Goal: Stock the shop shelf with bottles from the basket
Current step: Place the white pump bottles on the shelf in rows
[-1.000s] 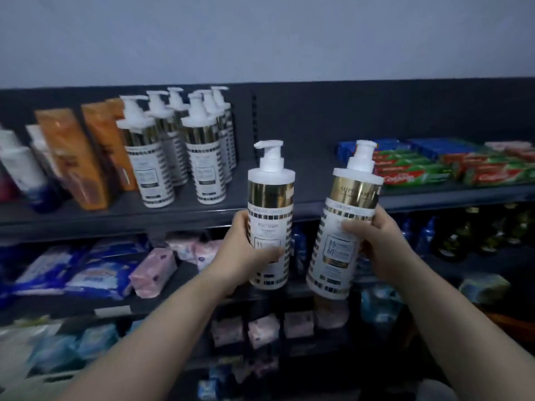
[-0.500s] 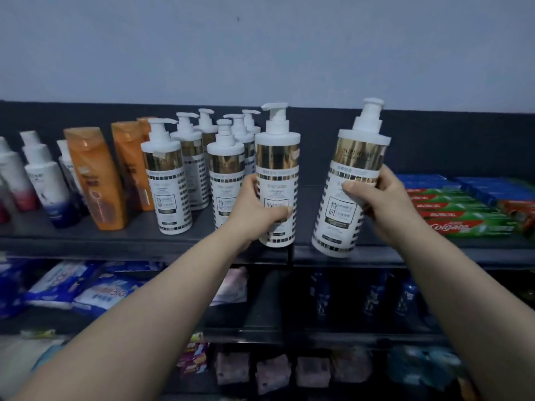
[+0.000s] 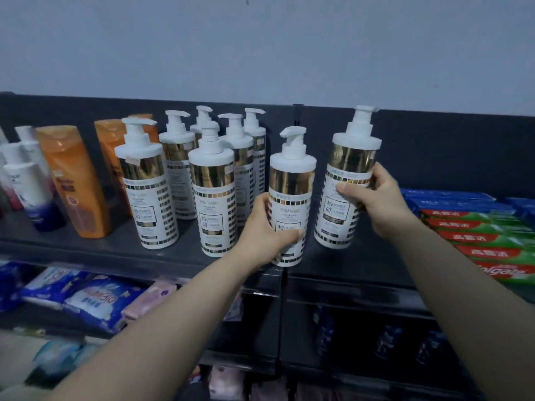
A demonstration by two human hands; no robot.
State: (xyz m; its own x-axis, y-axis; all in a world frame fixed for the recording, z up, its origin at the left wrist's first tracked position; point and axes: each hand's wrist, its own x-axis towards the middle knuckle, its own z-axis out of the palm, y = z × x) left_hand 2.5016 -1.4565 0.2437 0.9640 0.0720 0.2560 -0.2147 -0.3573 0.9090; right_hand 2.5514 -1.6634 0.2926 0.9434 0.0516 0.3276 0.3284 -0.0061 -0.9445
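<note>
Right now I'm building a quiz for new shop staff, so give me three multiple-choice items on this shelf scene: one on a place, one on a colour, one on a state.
1. Where do the toothpaste boxes lie?
A. right end of the top shelf
B. left end of the top shelf
C. bottom shelf

2. What colour is the band below each pump bottle's white collar?
A. red
B. gold
C. green

3. What are the two hands doing?
A. both hang empty
B. one grips a bottle
C. each grips a bottle

Key:
1 A: the toothpaste boxes sit right of the pump bottles on the top shelf.
2 B: the left-hand bottle and the right-hand bottle both carry a shiny gold band.
3 C: the left hand and the right hand each wrap one bottle.
</note>
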